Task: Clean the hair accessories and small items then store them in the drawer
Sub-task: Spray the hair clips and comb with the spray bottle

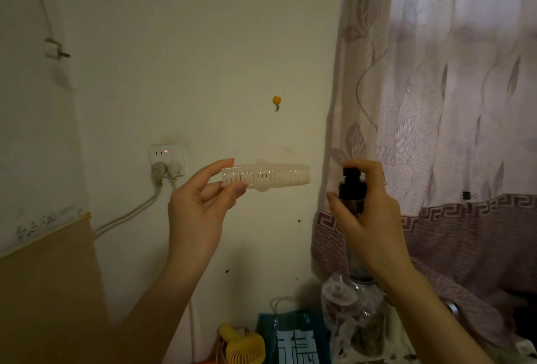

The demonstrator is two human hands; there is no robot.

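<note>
A: Cream wall [203,44], curtain [450,102] right. Left hand [200,203] pinches hair clip [267,176] by its left end, long axis horizontal.

B: Right hand [369,218] grips spray bottle [353,189], finger on top; clip's free end is just beside it, to its left.

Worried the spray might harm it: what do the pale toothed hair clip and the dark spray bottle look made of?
The pale pink toothed hair clip looks like translucent glossy plastic; light shows through its teeth. The dark spray bottle has a black, likely plastic pump; its body looks smoky and see-through, plastic or glass, unclear.
</note>
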